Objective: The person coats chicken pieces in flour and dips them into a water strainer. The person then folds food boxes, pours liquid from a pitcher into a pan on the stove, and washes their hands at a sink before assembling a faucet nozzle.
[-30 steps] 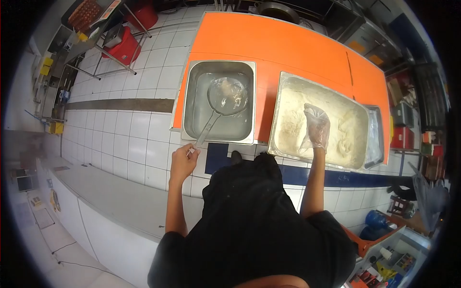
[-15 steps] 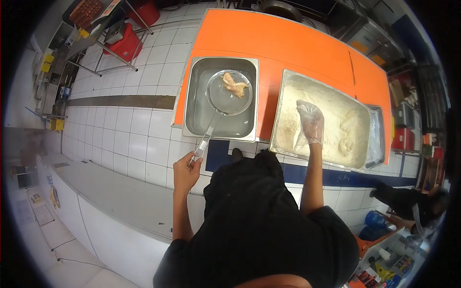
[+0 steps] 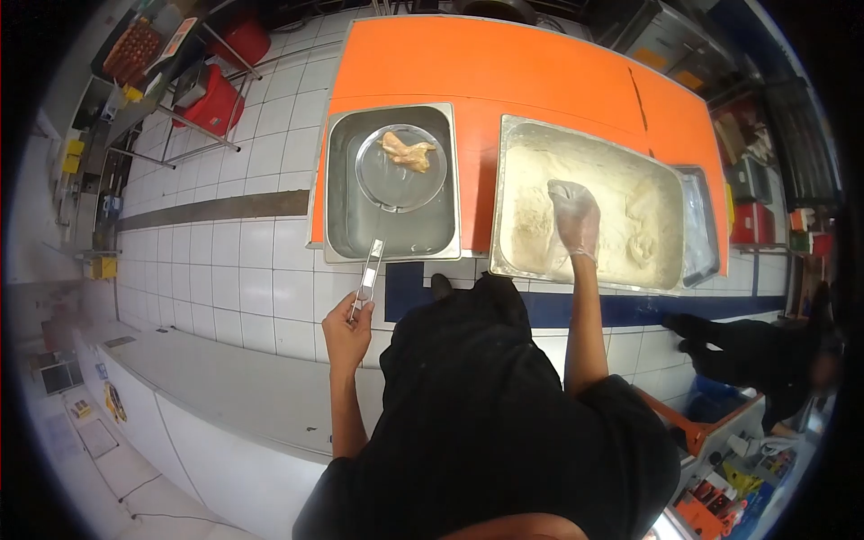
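Observation:
My left hand (image 3: 347, 329) is closed around the metal handle of a round strainer (image 3: 400, 191). The strainer's bowl lies over a deep steel pan (image 3: 339, 236) of cloudy water, and one piece of raw chicken (image 3: 409, 153) rests in it. To the right, my right hand (image 3: 577, 225), in a loose clear plastic glove, is down on pale flour (image 3: 616, 247) in a wide steel pan (image 3: 500, 193). Through the floppy glove I cannot make out how its fingers are bent. Lumps in the flour lie to the right of this hand.
Both pans stand on an orange table (image 3: 432, 58). Another steel tray (image 3: 700, 216) adjoins the flour pan's right end. A low white counter (image 3: 225, 378) runs behind me on the left. At the right, a person in dark clothes (image 3: 751, 346) is near shelves. A red tub (image 3: 214, 103) stands far left.
My view has shifted, so the table and pans appear farther left. The strainer has swung slightly left within the water pan. The person at the right has shifted position. My gloved hand stays in the flour.

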Demonstrator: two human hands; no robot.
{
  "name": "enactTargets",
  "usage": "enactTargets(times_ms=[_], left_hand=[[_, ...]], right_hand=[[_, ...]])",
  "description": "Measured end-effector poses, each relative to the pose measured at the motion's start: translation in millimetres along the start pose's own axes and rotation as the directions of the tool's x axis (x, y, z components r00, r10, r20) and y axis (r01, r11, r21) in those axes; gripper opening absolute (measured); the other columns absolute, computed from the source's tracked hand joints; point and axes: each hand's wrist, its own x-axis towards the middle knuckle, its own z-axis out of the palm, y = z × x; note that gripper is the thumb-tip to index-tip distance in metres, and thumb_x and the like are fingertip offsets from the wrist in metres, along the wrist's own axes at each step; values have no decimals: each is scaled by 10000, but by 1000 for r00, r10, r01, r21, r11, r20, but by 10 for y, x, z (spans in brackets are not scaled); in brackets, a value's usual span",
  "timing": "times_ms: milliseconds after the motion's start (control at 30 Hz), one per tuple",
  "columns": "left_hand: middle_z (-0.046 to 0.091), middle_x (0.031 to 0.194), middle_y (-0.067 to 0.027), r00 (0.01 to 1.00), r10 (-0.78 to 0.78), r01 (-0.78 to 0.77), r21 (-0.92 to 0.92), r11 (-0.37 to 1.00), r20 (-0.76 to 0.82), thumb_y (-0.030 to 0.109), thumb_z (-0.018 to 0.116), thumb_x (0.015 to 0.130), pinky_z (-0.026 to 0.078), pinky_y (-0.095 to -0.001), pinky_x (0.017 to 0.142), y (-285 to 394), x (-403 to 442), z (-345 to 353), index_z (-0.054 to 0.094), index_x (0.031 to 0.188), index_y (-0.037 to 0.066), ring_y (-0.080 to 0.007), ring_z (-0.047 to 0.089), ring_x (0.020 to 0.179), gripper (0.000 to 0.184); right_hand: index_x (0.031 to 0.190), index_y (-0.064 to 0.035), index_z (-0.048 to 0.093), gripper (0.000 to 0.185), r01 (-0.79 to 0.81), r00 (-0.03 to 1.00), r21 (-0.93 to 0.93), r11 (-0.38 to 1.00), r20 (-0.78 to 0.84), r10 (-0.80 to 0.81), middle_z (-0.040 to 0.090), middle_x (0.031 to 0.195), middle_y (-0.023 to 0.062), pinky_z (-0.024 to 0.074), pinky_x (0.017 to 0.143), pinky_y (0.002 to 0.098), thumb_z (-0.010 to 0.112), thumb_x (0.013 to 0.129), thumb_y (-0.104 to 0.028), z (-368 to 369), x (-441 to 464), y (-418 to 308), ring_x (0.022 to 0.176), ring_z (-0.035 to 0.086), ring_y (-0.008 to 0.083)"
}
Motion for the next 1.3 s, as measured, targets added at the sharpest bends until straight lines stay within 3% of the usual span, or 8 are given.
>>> enactTargets(times_ms=[133,167,333,433,500,767,1033,1300], left_hand=[[481,547,24,997,-32,31,21,999,64,95,700,914,275,-250,458,23,10,-64,717,1094,1,-27,362,485,204],[483,549,24,997,-46,45,8,999,70,97,697,916,278,-250,458,4,12,-48,716,1100,1,-28,367,483,208],[484,565,28,995,-29,27,23,999,99,95,685,925,288,-250,462,82,15,-55,706,1125,-3,-28,378,491,224],[481,579,34,991,-42,39,29,999,125,92,684,928,288,-247,468,61,-10,-34,697,1133,-8,-29,367,501,228],[484,554,18,992,-19,13,49,999,128,99,696,925,307,-246,465,46,-26,-15,708,1121,-8,-30,387,496,224],[469,558,9,991,-31,33,-15,999,130,69,709,909,290,-251,472,73,-127,104,696,1100,-9,-37,350,500,206],[465,547,-1,988,20,-17,-22,1000,156,68,710,906,297,-256,469,142,-128,195,690,1078,7,-42,362,496,184],[470,529,-32,988,28,-27,-9,1000,154,83,721,897,322,-274,467,339,-90,297,685,1062,0,-74,385,472,189]], right_hand=[[814,-6,673,270,202,970,-283,938,189,-152,640,815,233,492,724,437,642,859,-271,380,386,-515,787,637,375],[748,-3,621,303,343,936,-85,935,113,-333,606,808,254,460,686,469,646,856,-286,615,515,-579,777,614,387],[963,-50,743,270,460,881,-429,777,330,-339,724,1018,151,564,829,393,716,855,-296,1450,1033,-1203,998,699,326],[1001,-77,758,301,576,817,-716,394,487,-308,727,1036,129,575,827,382,749,845,-334,1881,1356,-1106,1032,704,287],[1016,-90,763,301,598,794,-741,306,493,-356,727,1026,122,575,832,381,759,836,-332,1974,1415,-1036,1050,700,284],[1087,-58,744,373,646,762,-690,326,608,-223,709,1126,147,574,839,397,748,859,-353,1702,1498,-1083,1110,677,304],[1038,-68,744,274,709,702,-666,232,638,-316,707,1076,166,574,807,393,784,782,-156,1731,1661,-902,1056,691,312],[993,-56,740,222,709,700,-653,267,604,-381,709,1022,170,571,738,430,718,804,-170,1729,1801,-744,995,699,316]])
